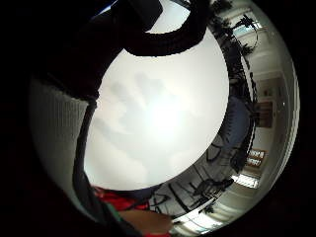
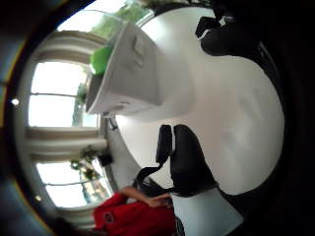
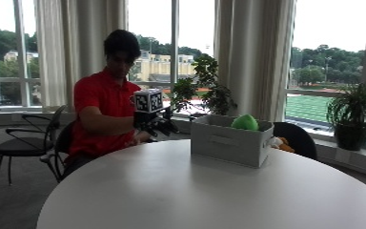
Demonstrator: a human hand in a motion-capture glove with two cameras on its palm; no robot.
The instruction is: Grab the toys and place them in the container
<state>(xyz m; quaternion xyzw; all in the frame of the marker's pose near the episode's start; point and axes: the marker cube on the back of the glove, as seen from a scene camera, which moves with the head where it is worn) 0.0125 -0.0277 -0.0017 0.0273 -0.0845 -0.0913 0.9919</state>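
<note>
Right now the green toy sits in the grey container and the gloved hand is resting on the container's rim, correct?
Not quite. The outside view shows the gloved hand raised above the table, apart from the grey container. The green toy does sit inside it.

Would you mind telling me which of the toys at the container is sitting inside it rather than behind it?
The green toy: it pokes up above the rim of the grey container. The other, an orange and white toy, lies behind the container's far corner.
</note>
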